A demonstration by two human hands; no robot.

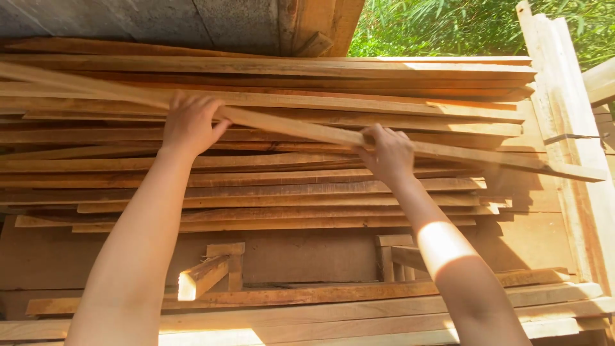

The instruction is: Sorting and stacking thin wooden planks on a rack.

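On the stack of boards (269,186), a long slat (307,131) slants from ten o'clock toward four. The left hand (189,125) and the right hand (387,154) each curl around it, well apart.

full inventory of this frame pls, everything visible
long slat: one, pale tan, slanting across the stack, gripped by both hands
stack of slats: many, tan to reddish brown, centre, lying flat
upright boards: several, pale, right edge
short wood blocks: a few, tan, low in the gap under the stack
front boards: several, pale, bottom edge
grey wall: one, top left
green foliage: top right
left hand: on the long slat
right hand: on the long slat
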